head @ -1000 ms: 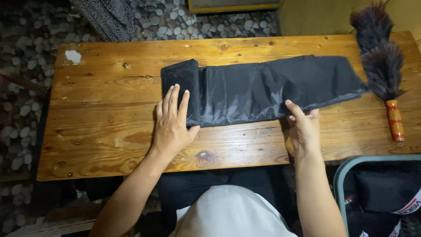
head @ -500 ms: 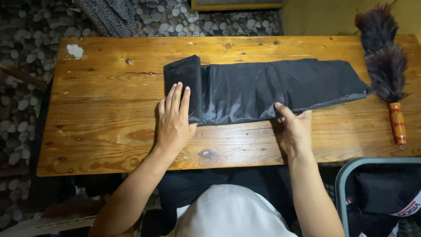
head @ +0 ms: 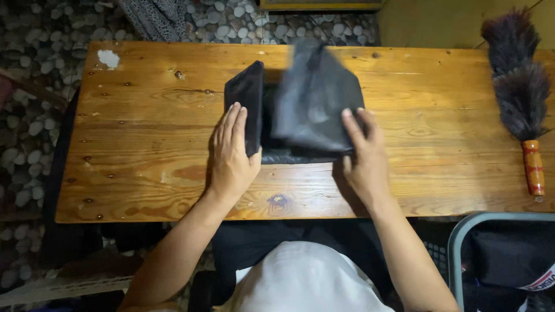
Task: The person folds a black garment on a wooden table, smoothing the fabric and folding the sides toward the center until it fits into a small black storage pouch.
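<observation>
Head camera: my left hand pins black cloth flat mid-table; my right hand grips raised flap, mid-fold. Next move likely needs edges aligned, crease pressed.

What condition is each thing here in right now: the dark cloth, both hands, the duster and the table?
Black cloth: partly folded, right part lifted and blurred, left end flat on the table.
Left hand: open, flat, pressing the cloth's left end.
Right hand: gripping the lifted part of the cloth.
Feather duster: lying flat at the table's right end, untouched.
Wooden table: bare wood, a white mark near its far left corner.
</observation>
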